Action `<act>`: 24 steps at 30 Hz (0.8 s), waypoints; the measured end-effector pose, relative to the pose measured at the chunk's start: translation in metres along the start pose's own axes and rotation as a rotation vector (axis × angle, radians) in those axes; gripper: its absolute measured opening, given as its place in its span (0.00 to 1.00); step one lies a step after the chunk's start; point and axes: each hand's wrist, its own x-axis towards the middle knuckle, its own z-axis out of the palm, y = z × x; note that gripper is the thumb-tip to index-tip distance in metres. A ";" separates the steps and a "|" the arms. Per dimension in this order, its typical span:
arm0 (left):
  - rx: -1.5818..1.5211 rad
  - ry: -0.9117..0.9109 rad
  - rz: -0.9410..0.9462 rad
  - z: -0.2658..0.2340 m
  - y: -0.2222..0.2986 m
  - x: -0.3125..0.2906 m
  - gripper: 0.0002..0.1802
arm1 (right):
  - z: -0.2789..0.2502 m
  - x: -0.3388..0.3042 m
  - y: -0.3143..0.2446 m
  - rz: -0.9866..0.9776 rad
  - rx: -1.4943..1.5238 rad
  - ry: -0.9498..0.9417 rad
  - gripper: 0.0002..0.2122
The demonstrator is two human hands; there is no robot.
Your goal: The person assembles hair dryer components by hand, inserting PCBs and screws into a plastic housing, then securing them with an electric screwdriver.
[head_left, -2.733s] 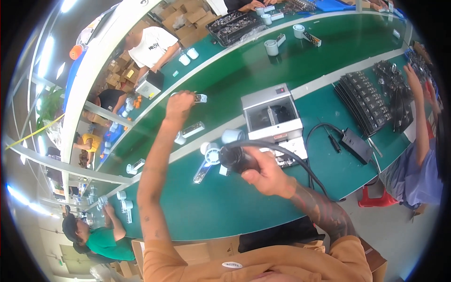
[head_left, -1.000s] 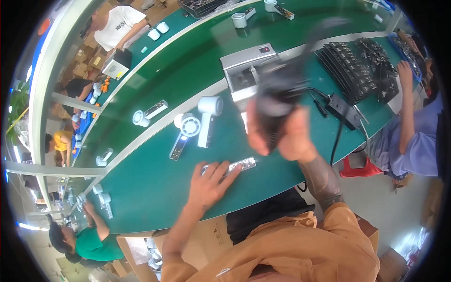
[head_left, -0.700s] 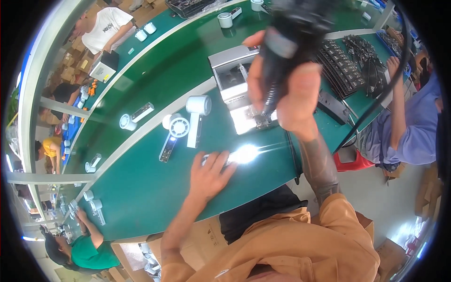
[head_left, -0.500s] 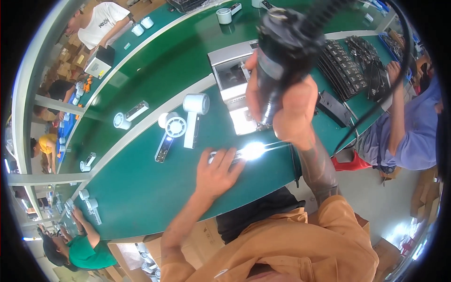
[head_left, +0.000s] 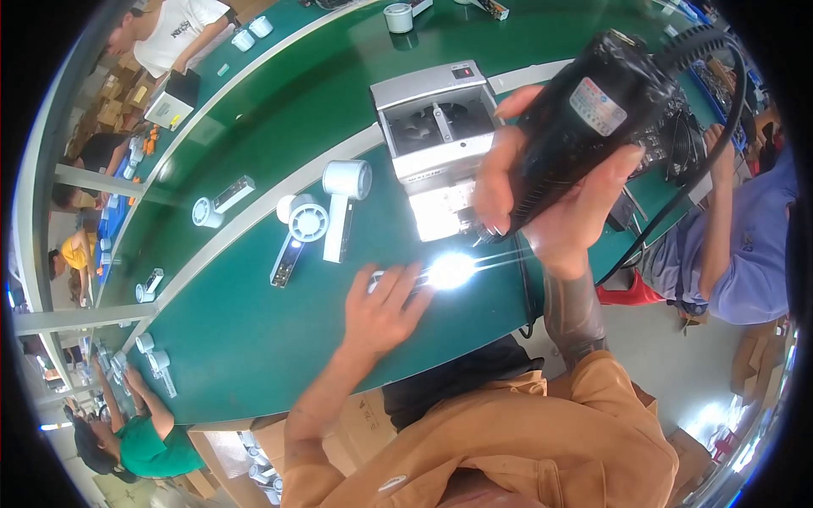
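My right hand (head_left: 555, 203) is wrapped round a black electric screwdriver (head_left: 593, 110), held tilted with its tip low by the bright front of a silver screw feeder (head_left: 436, 165). Its thick cable leaves from the upper end. On the green bench my left hand (head_left: 381, 313) presses its fingers over a slim pale part (head_left: 373, 278). Most of that part is hidden by the fingers and a strong white glare beside them. Just beyond lie a handheld fan (head_left: 309, 222) with its handle's inside exposed and another pale blue handheld fan (head_left: 345, 182).
Another handheld fan (head_left: 206, 212) lies on the green conveyor (head_left: 279, 118) behind a pale rail. Co-workers sit at left and right, one in a purple shirt (head_left: 754, 229). The screwdriver cable (head_left: 660, 222) loops down on the right. A cardboard box (head_left: 229, 457) holding fans stands below the bench.
My right hand has moved right with the screwdriver, which now leans more to the right and uncovers the screw feeder. My left hand stays on the part.
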 end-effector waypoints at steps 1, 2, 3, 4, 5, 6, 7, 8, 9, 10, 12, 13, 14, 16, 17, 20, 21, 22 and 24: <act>-0.005 -0.001 0.005 0.000 -0.001 0.000 0.14 | 0.000 0.000 0.001 -0.002 0.056 -0.003 0.47; -0.002 0.001 0.005 -0.001 -0.001 0.000 0.14 | 0.001 -0.002 0.002 -0.005 0.057 -0.005 0.47; 0.002 -0.013 -0.001 -0.002 0.000 0.000 0.14 | 0.003 -0.004 0.003 0.016 0.054 -0.014 0.47; 0.006 -0.028 -0.006 -0.003 0.001 0.000 0.14 | 0.005 -0.007 0.005 0.038 0.051 -0.024 0.47; 0.009 -0.027 -0.009 -0.003 0.001 -0.001 0.14 | 0.006 -0.009 0.008 0.038 0.053 -0.028 0.47; 0.012 -0.026 -0.008 -0.001 0.001 -0.003 0.15 | 0.007 -0.011 0.010 0.051 0.019 -0.028 0.47; 0.015 -0.025 -0.006 -0.001 0.002 -0.003 0.15 | 0.008 -0.012 0.011 0.065 -0.015 -0.028 0.47; 0.015 -0.025 -0.008 0.000 0.002 -0.003 0.15 | 0.011 -0.011 0.011 0.075 -0.029 0.000 0.47; 0.013 -0.017 -0.012 0.000 0.003 -0.001 0.15 | 0.013 -0.011 0.013 0.077 -0.028 0.000 0.47; 0.011 -0.009 -0.016 -0.001 0.003 -0.001 0.15 | 0.015 -0.013 0.018 0.057 0.041 0.004 0.43; 0.012 -0.020 -0.017 -0.003 0.003 -0.001 0.15 | 0.017 -0.013 0.023 0.039 0.107 0.010 0.40; 0.013 -0.029 -0.016 -0.003 0.002 0.000 0.16 | 0.019 -0.013 0.024 0.030 0.104 0.014 0.39; 0.011 -0.028 -0.016 -0.002 0.002 0.000 0.16 | 0.019 -0.013 0.025 0.021 0.101 0.018 0.38; 0.009 -0.022 -0.023 -0.001 0.002 0.000 0.16 | 0.016 -0.013 0.027 0.011 0.098 -0.002 0.37; 0.007 -0.023 -0.025 0.000 0.004 0.001 0.16 | 0.014 -0.013 0.027 -0.002 0.094 -0.023 0.36; 0.004 0.038 -0.050 0.000 0.007 0.008 0.16 | 0.014 -0.013 0.029 0.028 0.108 -0.024 0.35; 0.005 0.037 -0.050 -0.002 0.006 0.009 0.16 | 0.015 -0.013 0.029 0.038 0.112 -0.023 0.35; 0.006 0.036 -0.049 -0.002 0.007 0.009 0.15 | 0.015 -0.014 0.030 0.039 0.112 -0.022 0.35; 0.003 0.040 -0.051 -0.002 0.007 0.009 0.16 | 0.016 -0.014 0.032 0.039 0.109 -0.027 0.35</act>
